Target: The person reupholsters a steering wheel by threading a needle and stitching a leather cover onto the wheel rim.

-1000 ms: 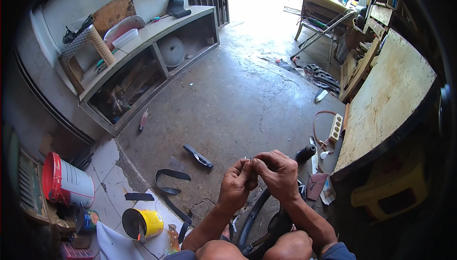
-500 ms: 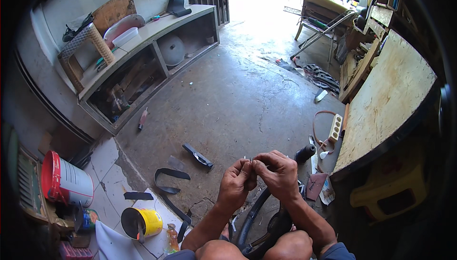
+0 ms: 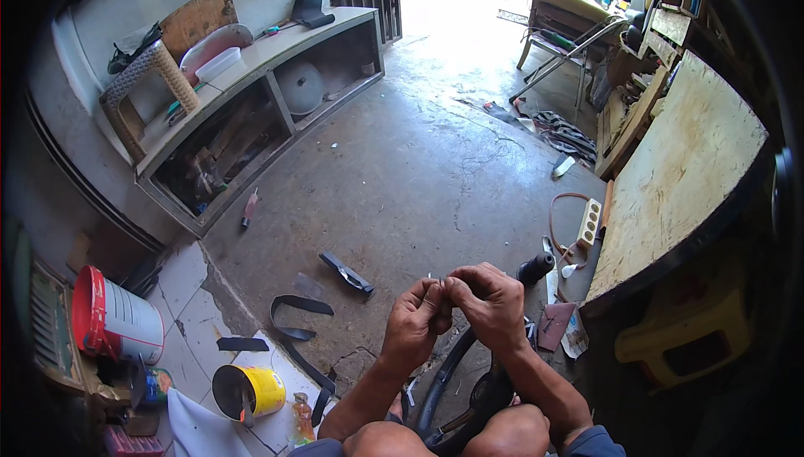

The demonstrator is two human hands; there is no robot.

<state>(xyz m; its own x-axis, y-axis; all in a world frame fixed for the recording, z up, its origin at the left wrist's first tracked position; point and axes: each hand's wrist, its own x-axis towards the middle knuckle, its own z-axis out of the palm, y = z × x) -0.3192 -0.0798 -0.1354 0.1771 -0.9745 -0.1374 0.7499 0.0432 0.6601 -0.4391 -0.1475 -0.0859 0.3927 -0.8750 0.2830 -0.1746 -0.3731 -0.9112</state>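
Observation:
My left hand (image 3: 414, 319) and my right hand (image 3: 483, 306) meet over the lower middle, fingertips pinched round a small thin item that I cannot make out. Below them, between my knees, lies a curved black object (image 3: 448, 377), partly hidden by my arm. A black cylinder (image 3: 533, 269) stands just beyond my right hand, near a maroon flat piece (image 3: 555, 327). Black strips (image 3: 303, 305) and a black tool or clamp-like piece (image 3: 346, 273) lie on the concrete to the left of my hands.
A yellow can (image 3: 264, 392) and white bucket with red rim (image 3: 126, 320) sit at lower left. A low shelf unit (image 3: 289, 101) lines the left wall. A power strip (image 3: 590, 224), leaning board (image 3: 678, 172) and yellow stool (image 3: 682, 336) are at right. Folding furniture (image 3: 557, 59) stands near the bright doorway.

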